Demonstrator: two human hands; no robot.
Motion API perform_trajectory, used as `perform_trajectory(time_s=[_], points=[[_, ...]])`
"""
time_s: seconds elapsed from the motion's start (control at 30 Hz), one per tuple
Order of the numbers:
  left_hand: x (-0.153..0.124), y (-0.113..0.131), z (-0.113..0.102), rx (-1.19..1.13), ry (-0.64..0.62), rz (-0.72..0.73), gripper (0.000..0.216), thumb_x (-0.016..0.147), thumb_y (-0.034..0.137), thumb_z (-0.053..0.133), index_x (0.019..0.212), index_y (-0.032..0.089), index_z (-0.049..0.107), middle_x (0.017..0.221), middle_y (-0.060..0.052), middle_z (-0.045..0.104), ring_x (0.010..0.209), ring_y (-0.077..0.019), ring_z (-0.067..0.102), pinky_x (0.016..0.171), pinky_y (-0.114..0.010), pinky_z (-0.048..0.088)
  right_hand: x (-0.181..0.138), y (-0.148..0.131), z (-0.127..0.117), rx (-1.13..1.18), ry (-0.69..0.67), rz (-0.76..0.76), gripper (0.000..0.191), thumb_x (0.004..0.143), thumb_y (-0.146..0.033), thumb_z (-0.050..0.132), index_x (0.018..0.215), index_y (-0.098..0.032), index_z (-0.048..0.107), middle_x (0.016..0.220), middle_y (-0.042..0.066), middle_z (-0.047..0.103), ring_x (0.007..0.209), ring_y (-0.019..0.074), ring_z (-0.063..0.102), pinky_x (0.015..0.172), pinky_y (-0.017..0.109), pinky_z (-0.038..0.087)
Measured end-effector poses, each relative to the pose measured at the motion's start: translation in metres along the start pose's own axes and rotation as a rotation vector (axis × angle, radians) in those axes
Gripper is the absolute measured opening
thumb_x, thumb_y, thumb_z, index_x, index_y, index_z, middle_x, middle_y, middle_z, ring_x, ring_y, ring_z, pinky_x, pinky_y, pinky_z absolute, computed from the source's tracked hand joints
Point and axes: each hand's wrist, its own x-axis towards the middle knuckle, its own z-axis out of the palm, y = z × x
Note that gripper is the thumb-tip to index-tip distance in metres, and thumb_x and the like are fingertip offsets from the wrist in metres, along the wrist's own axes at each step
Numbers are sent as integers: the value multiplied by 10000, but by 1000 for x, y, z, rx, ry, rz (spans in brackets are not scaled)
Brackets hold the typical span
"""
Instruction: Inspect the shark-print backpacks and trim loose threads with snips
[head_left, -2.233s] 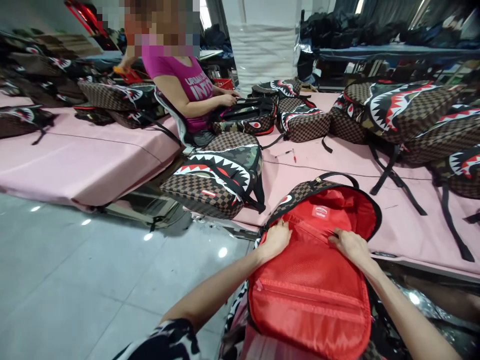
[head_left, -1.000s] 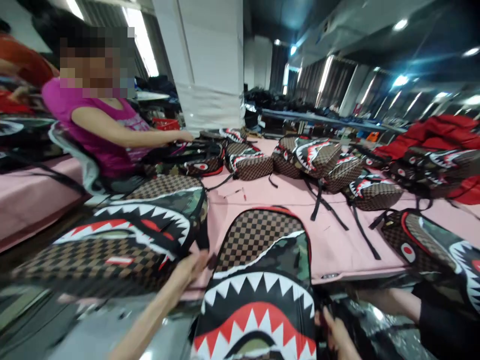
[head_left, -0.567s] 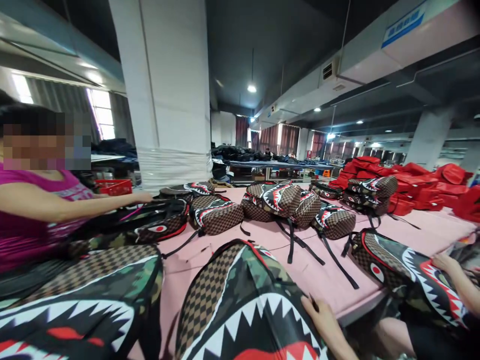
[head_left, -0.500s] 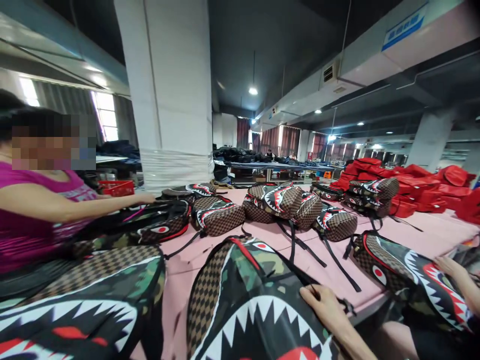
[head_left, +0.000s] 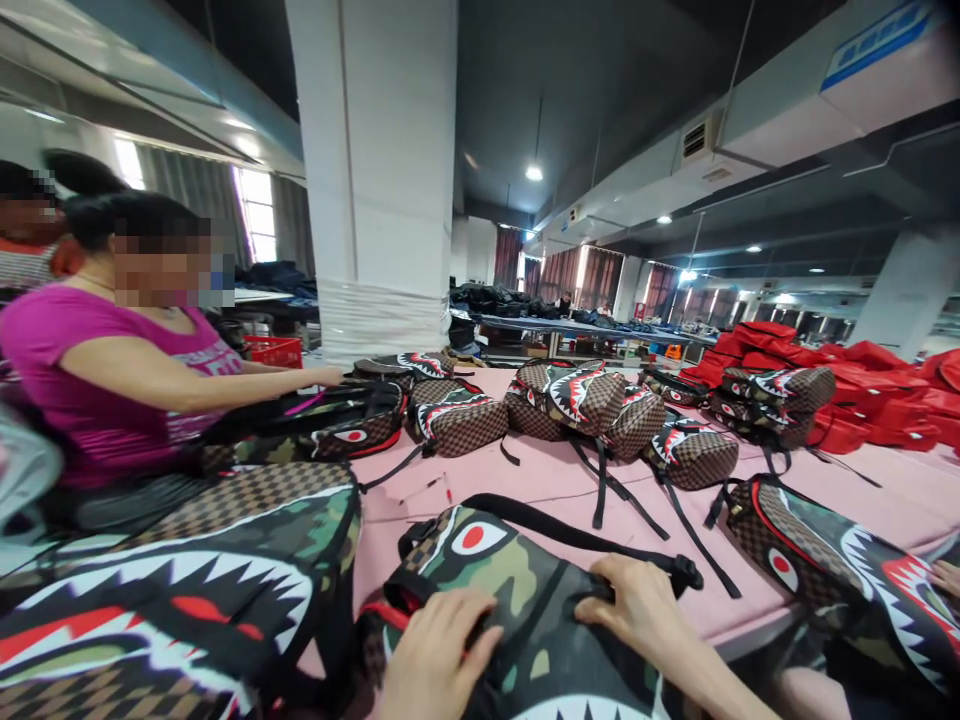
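The shark-print backpack lay closed on the pink counter; both hands, left hand and right hand, pressed flat, fingers loosely curled, gripping its top fabric.

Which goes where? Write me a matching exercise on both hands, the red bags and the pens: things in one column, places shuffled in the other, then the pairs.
Things:
1. left hand
2. right hand
3. red bags
4. pens

Places:
a. on the near backpack, beside its black strap
b. on bare pink table, between the rows of backpacks
c. on the near backpack, beside its red edge
d. piled at the table's far right end

Pairs: 1-c, 2-a, 3-d, 4-b
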Motion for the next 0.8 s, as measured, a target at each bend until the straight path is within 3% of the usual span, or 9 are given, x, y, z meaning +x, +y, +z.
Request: perform_trajectory(time_s=[0.07,0.13,0.3,0.43,0.57,0.67,0.8], points=[[15,17,0,165,-62,-15,255,828,398,431,916,235,607,966,-64,638,903,-236,577,805,-334,434,1,5,-1,-5,11,11,204,703,-429,626,788,-243,634,810,-9,672,767,188,621,565,241,282],[29,30,-1,250,-212,-61,218,824,373,443,861,211,584,858,-49,640,796,-223,598,718,-320,426,1,11,1,-5,17,32,219,703,-427,627,834,-252,633,830,-13,671,780,193,622,576,243,291],[38,43,-21,201,-442,56,116,798,316,493,777,220,555,827,-1,635,821,-193,596,685,-264,381,2,25,10,28,21,58,265,687,-433,638,897,-273,631,864,-21,670,822,200,625,601,244,320],[38,50,-32,194,-501,173,92,763,244,502,839,237,554,952,1,615,879,-180,562,747,-267,384,6,29,12,32,24,61,258,693,-432,631,896,-274,630,871,-14,676,823,216,630,605,251,331],[48,48,-26,256,-574,240,179,671,236,563,848,254,583,969,3,609,857,-199,566,713,-276,393,4,29,15,30,24,38,270,678,-427,650,901,-278,626,877,-18,667,813,214,630,616,254,343],[55,45,-20,269,-569,232,216,598,311,634,803,248,611,840,12,632,776,-207,585,663,-272,392,0,30,18,30,13,33,302,664,-440,664,921,-285,624,892,-22,658,818,211,629,620,253,350],[54,56,-24,314,-608,115,98,602,295,598,621,201,620,634,-14,614,678,-214,600,584,-262,373,-1,30,18,-1,37,41,294,688,-444,646,944,-299,627,890,-19,657,808,208,634,611,249,356]])
